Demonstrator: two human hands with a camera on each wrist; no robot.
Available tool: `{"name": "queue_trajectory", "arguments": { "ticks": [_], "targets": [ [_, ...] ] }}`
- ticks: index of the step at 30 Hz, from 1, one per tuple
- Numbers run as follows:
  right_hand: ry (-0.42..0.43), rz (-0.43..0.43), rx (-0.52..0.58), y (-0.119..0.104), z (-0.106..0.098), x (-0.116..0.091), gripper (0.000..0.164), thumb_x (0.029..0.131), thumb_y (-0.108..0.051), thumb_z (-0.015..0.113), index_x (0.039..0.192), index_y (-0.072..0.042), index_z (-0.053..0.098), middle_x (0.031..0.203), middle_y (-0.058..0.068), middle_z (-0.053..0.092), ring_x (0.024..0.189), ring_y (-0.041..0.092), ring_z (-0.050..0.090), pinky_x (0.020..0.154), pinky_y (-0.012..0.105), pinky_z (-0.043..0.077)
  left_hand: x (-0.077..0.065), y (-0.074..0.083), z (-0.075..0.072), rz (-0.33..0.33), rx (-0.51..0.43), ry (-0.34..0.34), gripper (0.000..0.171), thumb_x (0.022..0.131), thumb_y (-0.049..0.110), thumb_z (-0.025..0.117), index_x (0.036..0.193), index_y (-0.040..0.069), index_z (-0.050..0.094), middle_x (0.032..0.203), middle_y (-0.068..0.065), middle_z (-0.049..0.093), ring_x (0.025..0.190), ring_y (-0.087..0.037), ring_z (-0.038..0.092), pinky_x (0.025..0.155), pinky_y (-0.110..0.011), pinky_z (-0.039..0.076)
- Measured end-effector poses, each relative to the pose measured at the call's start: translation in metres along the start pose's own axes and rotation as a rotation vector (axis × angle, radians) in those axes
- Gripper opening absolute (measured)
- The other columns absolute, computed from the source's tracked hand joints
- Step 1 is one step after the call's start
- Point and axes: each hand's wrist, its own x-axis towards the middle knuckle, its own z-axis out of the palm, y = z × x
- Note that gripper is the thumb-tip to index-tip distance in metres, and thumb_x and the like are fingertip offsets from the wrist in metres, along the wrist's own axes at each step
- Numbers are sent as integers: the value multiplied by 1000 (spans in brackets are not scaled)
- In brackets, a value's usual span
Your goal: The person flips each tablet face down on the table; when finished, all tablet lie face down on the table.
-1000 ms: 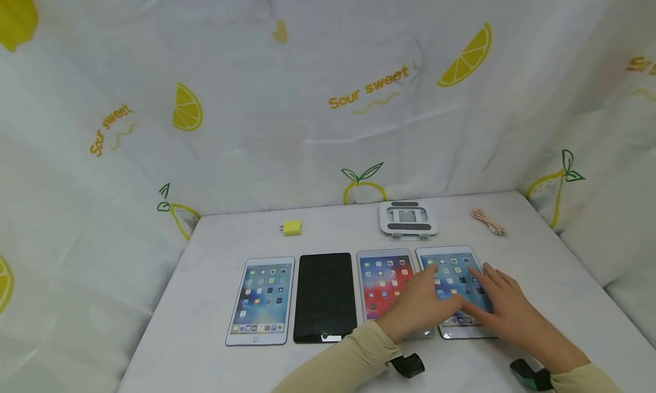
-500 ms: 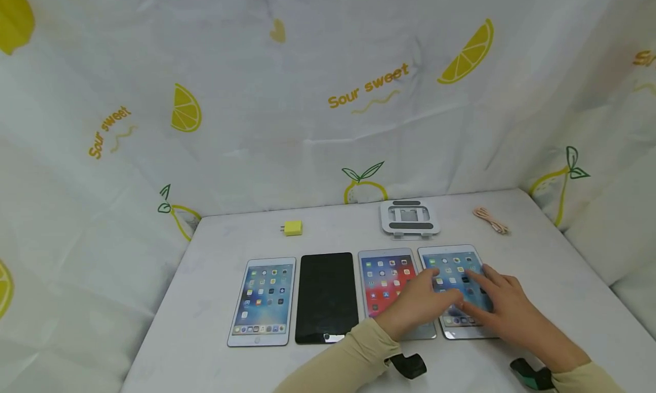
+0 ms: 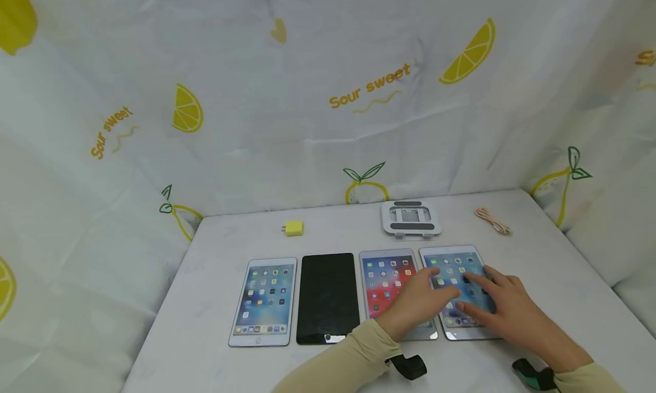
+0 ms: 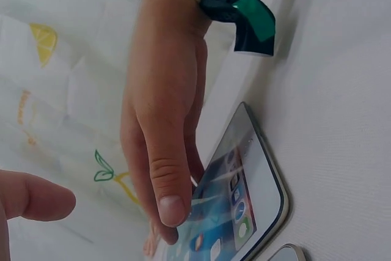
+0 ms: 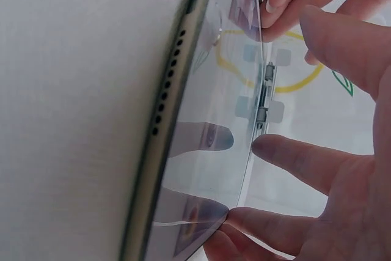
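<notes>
At the right end of a row of four, we've got the blue-screened iPad (image 3: pixel 452 273) lying face up on the white table (image 3: pixel 205 324), home page lit and full of app icons. Our right hand (image 3: pixel 507 310) is over its right side, fingers spread and pretty relaxed, and the right wrist view catches a fingertip meeting the glass. Our left hand (image 3: pixel 417 302) comes in from the other side, thumb and index finger apart over the left part of the screen. Its fingers look loose too, though we can't tell how firmly any of them press.

Just beside it, partly under our left hand and beige sleeve (image 3: pixel 338 364), is the red-and-blue-screened iPad (image 3: pixel 383 285). Next along we have a black tablet (image 3: pixel 328 299) with a dark screen, then a white iPad (image 3: pixel 263 302), lit up.

Behind the row we've got a yellow charger plug (image 3: pixel 294 228), a white-and-grey folding stand (image 3: pixel 411 218) and a bundled pinkish cable (image 3: pixel 492 221), all well apart.
</notes>
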Motion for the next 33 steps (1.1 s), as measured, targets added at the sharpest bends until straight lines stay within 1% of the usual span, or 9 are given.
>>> {"name": "queue_trajectory", "arguments": {
  "ticks": [4, 6, 11, 16, 18, 21, 23, 28, 33],
  "targets": [
    [-8, 13, 4, 0, 0, 1, 88, 93, -66, 74, 153, -5, 57, 156, 47, 36, 131, 65, 39, 99, 84, 46, 0, -1, 0, -2, -34, 12, 59, 92, 41, 77, 148, 25, 65, 146, 6, 67, 119, -16, 66, 107, -53, 59],
    [-3, 13, 9, 0, 0, 1, 89, 92, -67, 75, 153, -4, 57, 156, 48, 36, 131, 65, 39, 99, 84, 45, 0, -1, 1, 8, -56, 17, 60, 92, 39, 77, 148, 24, 64, 145, 5, 67, 115, -15, 66, 106, -51, 60],
    [9, 19, 25, -1, 1, 2, 89, 91, -67, 76, 152, -5, 58, 155, 49, 36, 131, 67, 39, 98, 85, 45, 0, -1, 1, 48, -144, 40, 62, 91, 35, 77, 149, 20, 64, 138, 3, 69, 106, -7, 61, 101, -39, 61],
    [-12, 38, 39, -3, 2, 4, 88, 93, -70, 72, 153, -9, 57, 155, 50, 34, 131, 69, 38, 96, 87, 45, 0, -2, -1, 86, -229, 72, 60, 93, 30, 75, 150, 14, 62, 136, 1, 69, 110, -5, 62, 103, -33, 60],
    [-21, 42, 40, -4, 1, 3, 89, 94, -71, 70, 157, -10, 54, 155, 50, 34, 130, 70, 39, 95, 87, 45, -1, -2, -1, 91, -263, 73, 59, 94, 29, 74, 149, 14, 62, 137, 0, 69, 113, -5, 64, 102, -32, 61],
    [-30, 47, 44, -6, 0, 3, 92, 95, -72, 68, 161, -11, 48, 154, 51, 34, 130, 70, 39, 94, 86, 45, -1, -2, -1, 94, -315, 71, 57, 94, 26, 74, 148, 12, 63, 136, -3, 68, 111, -7, 68, 99, -32, 62],
    [-38, 52, 46, -7, 0, 3, 94, 95, -73, 67, 163, -12, 45, 154, 51, 34, 130, 70, 38, 94, 86, 45, -1, 0, -3, 86, -351, 64, 57, 95, 24, 74, 149, 11, 61, 138, -4, 67, 107, -10, 69, 98, -35, 64],
    [-51, 54, 49, -12, -2, 4, 96, 95, -74, 65, 163, -9, 44, 155, 51, 34, 130, 69, 38, 93, 85, 46, -1, 3, -7, 57, -430, 35, 60, 97, 19, 74, 153, 8, 56, 140, -7, 64, 99, -17, 70, 95, -45, 65],
    [-49, 56, 50, -17, -3, 3, 100, 96, -74, 64, 163, -5, 42, 154, 49, 37, 128, 67, 41, 91, 80, 49, -2, 6, -11, 49, -440, 36, 61, 96, 18, 75, 153, 7, 56, 140, -8, 65, 98, -21, 74, 94, -46, 66]
  ]
}}
